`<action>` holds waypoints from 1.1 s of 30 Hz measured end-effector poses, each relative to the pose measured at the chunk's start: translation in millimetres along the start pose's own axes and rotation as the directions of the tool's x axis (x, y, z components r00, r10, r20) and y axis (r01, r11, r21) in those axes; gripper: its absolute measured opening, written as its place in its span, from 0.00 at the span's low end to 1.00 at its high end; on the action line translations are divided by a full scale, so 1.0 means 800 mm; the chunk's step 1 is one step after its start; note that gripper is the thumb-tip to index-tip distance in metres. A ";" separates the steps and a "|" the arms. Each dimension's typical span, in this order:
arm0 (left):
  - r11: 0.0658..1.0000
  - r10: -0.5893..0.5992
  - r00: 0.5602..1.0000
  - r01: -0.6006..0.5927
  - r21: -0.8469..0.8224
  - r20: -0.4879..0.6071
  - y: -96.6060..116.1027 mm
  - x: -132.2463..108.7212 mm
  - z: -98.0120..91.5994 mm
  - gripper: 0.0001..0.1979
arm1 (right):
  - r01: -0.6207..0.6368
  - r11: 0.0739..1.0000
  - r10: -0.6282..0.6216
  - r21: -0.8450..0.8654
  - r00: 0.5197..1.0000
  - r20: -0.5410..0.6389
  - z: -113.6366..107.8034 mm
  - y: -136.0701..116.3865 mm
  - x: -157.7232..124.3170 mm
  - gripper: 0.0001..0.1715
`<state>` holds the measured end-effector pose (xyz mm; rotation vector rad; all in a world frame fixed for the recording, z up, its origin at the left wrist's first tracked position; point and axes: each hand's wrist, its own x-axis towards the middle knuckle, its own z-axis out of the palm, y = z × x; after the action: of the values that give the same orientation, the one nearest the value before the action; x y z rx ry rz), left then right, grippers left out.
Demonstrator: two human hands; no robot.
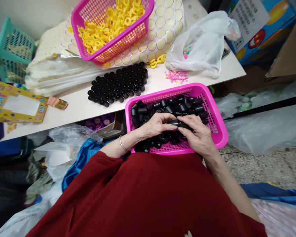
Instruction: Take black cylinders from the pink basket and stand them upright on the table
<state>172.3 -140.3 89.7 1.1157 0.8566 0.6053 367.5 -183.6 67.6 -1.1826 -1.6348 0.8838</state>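
Over a pink basket [218, 125] of loose black plastic cylinders [162, 104], my two hands meet end to end. My left hand [156, 125], with a bracelet at the wrist, pinches a short black cylinder [173, 122] between thumb and fingers. From the other side my right hand [196, 131] closes on a second black piece [184, 125], mostly hidden by its fingers. The two black pieces touch, in line with each other; whether they are joined I cannot tell. Beyond the basket, a block of upright black cylinders [119, 83] stands in rows on the white table [76, 98].
A pink basket of yellow ring-ended parts [111, 26] rests on a sheet with printed circles [160, 33]. Small pink pieces [177, 76] lie beside a white plastic bag [202, 42]. To the left are a yellow box [17, 100] and a green basket [16, 49].
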 end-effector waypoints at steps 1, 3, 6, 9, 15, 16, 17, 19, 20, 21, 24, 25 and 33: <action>1.000 -0.008 1.000 0.008 0.004 -0.001 0.001 -0.001 0.001 0.20 | 0.044 0.996 -0.040 -0.073 0.998 0.056 -0.005 -0.004 0.001 0.16; 1.000 -0.024 1.000 0.024 -0.004 -0.013 0.002 -0.001 0.002 0.20 | 0.078 0.989 -0.066 -0.126 0.993 0.096 -0.014 -0.010 0.002 0.16; 0.995 -0.056 0.998 0.053 -0.079 -0.032 -0.001 0.001 0.002 0.21 | 0.033 0.998 -0.033 -0.054 0.999 0.003 -0.017 -0.011 -0.001 0.16; 0.983 -0.077 0.996 0.069 -0.170 -0.045 -0.005 0.005 0.001 0.22 | -0.068 0.986 0.085 0.151 0.990 -0.113 -0.008 -0.002 -0.009 0.16; 0.974 -0.117 0.992 0.104 -0.200 -0.054 -0.007 0.007 0.001 0.23 | -0.216 0.784 0.401 0.582 0.891 -0.210 0.019 0.008 -0.018 0.15; 0.975 -0.119 0.992 0.108 -0.194 -0.049 -0.006 0.006 0.002 0.23 | -0.196 0.789 0.404 0.582 0.880 -0.251 0.022 0.007 -0.017 0.16; 0.976 -0.121 0.992 0.111 -0.189 -0.045 -0.005 0.006 0.003 0.23 | -0.175 0.801 0.398 0.573 0.870 -0.290 0.025 0.007 -0.016 0.17; 0.977 -0.124 0.991 0.115 -0.182 -0.040 -0.003 0.006 0.005 0.23 | -0.139 0.819 0.379 0.556 0.859 -0.343 0.028 0.007 -0.014 0.18; 0.977 -0.125 0.991 0.116 -0.179 -0.039 -0.002 0.006 0.006 0.23 | -0.127 0.820 0.375 0.559 0.856 -0.356 0.029 0.007 -0.014 0.18; 0.978 -0.123 0.992 0.114 -0.176 -0.041 -0.002 0.006 0.006 0.23 | -0.120 0.814 0.376 0.568 0.854 -0.359 0.029 0.007 -0.013 0.18; 0.982 -0.109 0.993 0.101 -0.161 -0.044 -0.002 0.006 0.007 0.23 | -0.103 0.795 0.377 0.598 0.856 -0.353 0.029 0.008 -0.012 0.16; 0.983 -0.106 0.994 0.098 -0.158 -0.042 -0.002 0.006 0.007 0.23 | -0.096 0.793 0.373 0.602 0.857 -0.354 0.030 0.008 -0.011 0.16; 0.985 -0.085 0.995 0.077 -0.157 -0.043 -0.004 0.005 0.003 0.21 | -0.121 0.829 0.374 0.546 0.845 -0.381 0.032 0.010 -0.012 0.18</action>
<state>176.7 -139.6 86.2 0.9239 0.8784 0.6232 347.3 -191.3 49.0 -1.1353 -0.7815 1.0120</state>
